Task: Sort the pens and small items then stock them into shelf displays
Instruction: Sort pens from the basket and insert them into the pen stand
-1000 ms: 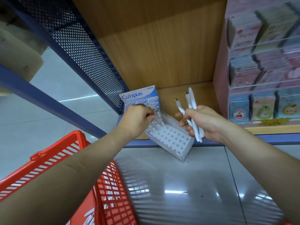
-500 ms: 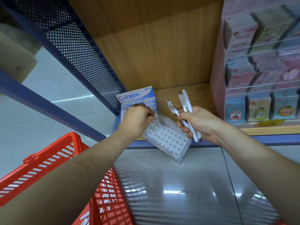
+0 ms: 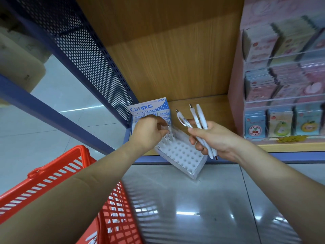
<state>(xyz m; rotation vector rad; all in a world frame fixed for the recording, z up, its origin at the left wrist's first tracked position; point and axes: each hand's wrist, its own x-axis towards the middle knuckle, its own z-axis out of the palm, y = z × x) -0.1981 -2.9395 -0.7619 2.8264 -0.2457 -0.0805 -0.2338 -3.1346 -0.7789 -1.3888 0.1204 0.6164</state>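
Three pens (image 3: 201,117) between fingers (image 3: 194,132) of right hand (image 3: 216,138)

Bright, even light falls from overhead. The glossy floor (image 3: 202,199) shows white glare streaks and the slatted reflection of the basket (image 3: 58,173). The wide lens bows the blue shelf post (image 3: 52,110) and stretches both forearms. The left hand (image 3: 149,132) has smeared fingertips; the pens (image 3: 198,120) in the right hand (image 3: 216,138) look crisp. The cards (image 3: 281,85) at the right edge are soft.

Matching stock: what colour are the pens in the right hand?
The pens are white; head view.
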